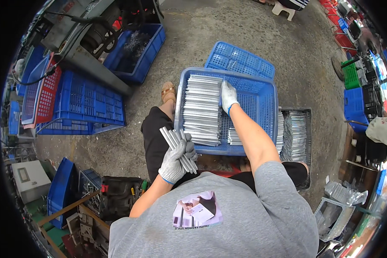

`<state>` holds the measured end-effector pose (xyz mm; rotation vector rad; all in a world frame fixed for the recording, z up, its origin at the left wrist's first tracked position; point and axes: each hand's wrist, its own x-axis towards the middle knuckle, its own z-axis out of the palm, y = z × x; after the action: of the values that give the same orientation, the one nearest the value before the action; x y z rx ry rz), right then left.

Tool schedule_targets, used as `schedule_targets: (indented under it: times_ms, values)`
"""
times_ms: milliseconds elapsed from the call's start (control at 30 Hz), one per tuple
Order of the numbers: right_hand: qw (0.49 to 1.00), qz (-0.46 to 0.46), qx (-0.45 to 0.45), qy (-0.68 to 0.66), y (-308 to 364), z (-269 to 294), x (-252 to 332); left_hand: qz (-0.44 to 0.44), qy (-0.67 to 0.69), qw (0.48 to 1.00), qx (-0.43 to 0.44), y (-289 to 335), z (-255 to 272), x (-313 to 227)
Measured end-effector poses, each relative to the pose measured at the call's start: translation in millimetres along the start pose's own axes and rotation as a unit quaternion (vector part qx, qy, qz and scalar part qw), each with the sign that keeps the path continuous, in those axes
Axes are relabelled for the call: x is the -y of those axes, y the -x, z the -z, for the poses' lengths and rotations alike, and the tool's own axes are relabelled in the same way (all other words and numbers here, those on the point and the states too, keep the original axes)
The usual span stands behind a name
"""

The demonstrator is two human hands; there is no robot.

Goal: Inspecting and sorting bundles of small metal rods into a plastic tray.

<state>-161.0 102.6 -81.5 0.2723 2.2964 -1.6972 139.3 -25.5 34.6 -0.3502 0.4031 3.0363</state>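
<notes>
My left hand [176, 160], in a grey-white knit glove, is closed around a bundle of thin metal rods [172, 138], held tilted beside the near left corner of a blue plastic basket [271, 96]. Inside that basket, a tall stack of silvery rods [202, 109] fills the left side. Flat against the right ends of this stack lies my gloved right hand [228, 95], its fingers stretched toward the far wall and partly hidden. A shorter pile of rods [234, 136] sits in the basket's near part, partly covered by my right forearm.
Another blue basket [241, 60] lies just beyond. At right, a dark crate [307, 129] holds more rods. Blue crates [90, 101] and a machine [81, 51] stand left, with a blue bin [157, 41] of dark scraps. A toolbox [120, 193] lies near left.
</notes>
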Motion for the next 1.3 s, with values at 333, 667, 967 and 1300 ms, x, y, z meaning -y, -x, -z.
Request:
schedule_targets:
  times_ms: [333,667,967,1300]
  values:
    - [0.977,-0.028,0.058,-0.202,139,34,49,-0.109,0.012,0.994,-0.006,-33,-28,-21]
    - [0.717,-0.287,0.172,-0.612,244,18,84,-0.111,-0.05,0.99,0.069,-28,-78,6]
    - [0.965,-0.002,0.207,-0.163,251,55,67,-0.159,-0.469,0.868,-0.032,0,-63,-46]
    - [0.885,0.343,0.227,0.221,282,94,122,-0.119,-0.803,0.582,-0.048,52,-53,-95]
